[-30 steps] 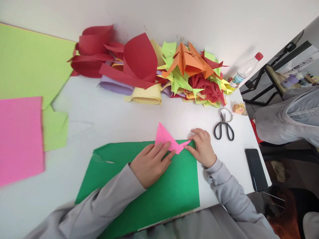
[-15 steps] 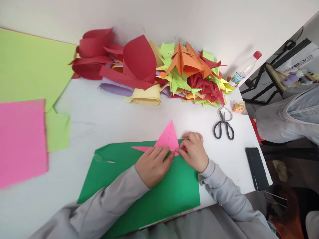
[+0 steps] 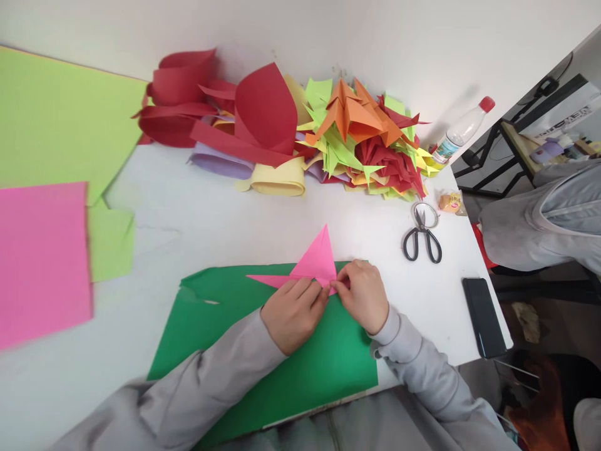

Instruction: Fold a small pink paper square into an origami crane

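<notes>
A folded pink paper (image 3: 318, 255) lies over the far edge of a green sheet (image 3: 323, 363), one tall triangular point facing away from me and a narrow point stretching left. My left hand (image 3: 295, 313) presses on its near edge with closed fingers. At the paper's right side, my right hand (image 3: 364, 294) pinches the narrow right flap between thumb and forefinger. The fingertips of both hands almost meet at the near middle of the paper. Most of the right flap is hidden by my right hand.
Rolled red papers (image 3: 265, 119) and a heap of folded paper shapes (image 3: 347, 138) line the wall. To the right are a bottle (image 3: 460, 134), scissors (image 3: 422, 235), a wrapped snack (image 3: 449, 202) and a black phone (image 3: 483, 317). Pink sheets (image 3: 42, 263) and light green sheets (image 3: 56, 119) lie left.
My right hand has curled its fingers in closer around the right flap of the pink paper. My left hand stays pressed on it, shifted very slightly right.
</notes>
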`<state>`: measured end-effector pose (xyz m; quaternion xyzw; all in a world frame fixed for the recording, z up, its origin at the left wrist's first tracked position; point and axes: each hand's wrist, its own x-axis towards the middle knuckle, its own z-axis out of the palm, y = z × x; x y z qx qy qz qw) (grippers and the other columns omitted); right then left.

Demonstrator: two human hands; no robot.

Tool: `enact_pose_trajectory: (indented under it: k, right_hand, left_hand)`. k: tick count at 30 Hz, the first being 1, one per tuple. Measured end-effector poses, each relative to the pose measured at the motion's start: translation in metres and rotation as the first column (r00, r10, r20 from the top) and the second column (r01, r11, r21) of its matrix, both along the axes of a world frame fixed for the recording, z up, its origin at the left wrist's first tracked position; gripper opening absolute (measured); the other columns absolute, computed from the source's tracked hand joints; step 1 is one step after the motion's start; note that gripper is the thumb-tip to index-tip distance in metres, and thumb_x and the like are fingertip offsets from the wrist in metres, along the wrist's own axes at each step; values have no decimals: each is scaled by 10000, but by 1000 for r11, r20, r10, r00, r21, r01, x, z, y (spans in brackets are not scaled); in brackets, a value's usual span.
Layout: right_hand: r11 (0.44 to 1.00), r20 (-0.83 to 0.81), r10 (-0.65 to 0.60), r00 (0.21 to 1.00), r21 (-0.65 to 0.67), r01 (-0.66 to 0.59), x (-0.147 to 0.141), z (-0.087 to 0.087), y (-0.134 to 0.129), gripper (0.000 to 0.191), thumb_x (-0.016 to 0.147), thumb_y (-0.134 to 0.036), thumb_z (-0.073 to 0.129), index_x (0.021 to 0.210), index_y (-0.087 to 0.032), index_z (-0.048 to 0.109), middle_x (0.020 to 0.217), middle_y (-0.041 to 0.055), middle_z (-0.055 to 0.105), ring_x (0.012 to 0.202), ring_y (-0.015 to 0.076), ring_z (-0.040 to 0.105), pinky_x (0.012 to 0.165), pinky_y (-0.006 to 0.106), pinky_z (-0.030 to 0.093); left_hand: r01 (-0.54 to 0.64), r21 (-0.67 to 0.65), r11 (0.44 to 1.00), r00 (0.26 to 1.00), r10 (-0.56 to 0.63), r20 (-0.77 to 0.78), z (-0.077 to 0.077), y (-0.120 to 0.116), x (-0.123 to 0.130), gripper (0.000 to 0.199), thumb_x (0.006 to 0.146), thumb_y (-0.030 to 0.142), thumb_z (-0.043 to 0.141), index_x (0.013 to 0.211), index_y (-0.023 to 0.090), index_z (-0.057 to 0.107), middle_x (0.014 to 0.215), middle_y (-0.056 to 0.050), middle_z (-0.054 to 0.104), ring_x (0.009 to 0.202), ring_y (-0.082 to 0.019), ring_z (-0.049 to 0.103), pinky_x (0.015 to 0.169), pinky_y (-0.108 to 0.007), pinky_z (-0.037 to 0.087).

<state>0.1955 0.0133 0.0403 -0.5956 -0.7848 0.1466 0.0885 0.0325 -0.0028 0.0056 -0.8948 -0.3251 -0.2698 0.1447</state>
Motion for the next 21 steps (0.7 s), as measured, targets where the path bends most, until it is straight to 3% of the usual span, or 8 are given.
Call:
enact_pose_trajectory:
  k: [5, 8, 12, 18, 21]
  right_hand:
    - [996, 11, -81, 997, 31, 80, -3, 2, -3, 145, 818, -281, 692, 896, -175, 630, 874, 52, 665, 829, 223, 594, 739, 346, 390]
    - [993, 12, -120, 993, -9, 120, -4, 2, -2, 207, 812, -304, 696, 959, -174, 631, 822, 43, 673, 795, 222, 601, 730, 347, 388]
    - [989, -49, -129, 990, -77, 125, -2, 1, 1, 153, 795, -291, 712, 864, -178, 636, 765, 24, 648, 743, 198, 592, 707, 323, 400]
    - [998, -216, -52, 975, -36, 46, 1, -2, 1, 133, 756, -126, 702, 727, -192, 590, 761, 8, 612, 722, 164, 567, 680, 281, 413]
    - [995, -342, -96, 935, -71, 76, 3, -4, 2, 155, 735, -95, 696, 702, -196, 583, 730, -9, 612, 670, 146, 562, 660, 272, 424]
  left_hand:
    - [-2, 0, 1000, 1000, 2, -4, 1, 0, 1, 164, 910, 109, 477, 857, 94, 631, 633, -30, 503, 612, -183, 469, 536, -324, 369]
    - [-2, 15, 1000, 1000, 3, -3, 1, -1, 1, 187, 915, 106, 465, 820, 115, 625, 619, -21, 493, 592, -171, 455, 531, -319, 363]
    - [4, 18, 1000, 1000, -4, -4, 2, -1, 2, 194, 915, 99, 463, 818, 108, 630, 613, -19, 494, 581, -163, 448, 532, -317, 355]
    - [-14, -5, 1000, 998, 14, 56, 5, 0, 2, 208, 910, 112, 478, 792, 123, 649, 597, -20, 510, 557, -156, 452, 512, -301, 356]
    - [-12, -108, 994, 983, 31, 178, 8, -4, 0, 221, 918, 147, 476, 810, 140, 669, 627, -32, 569, 567, -146, 503, 521, -274, 401]
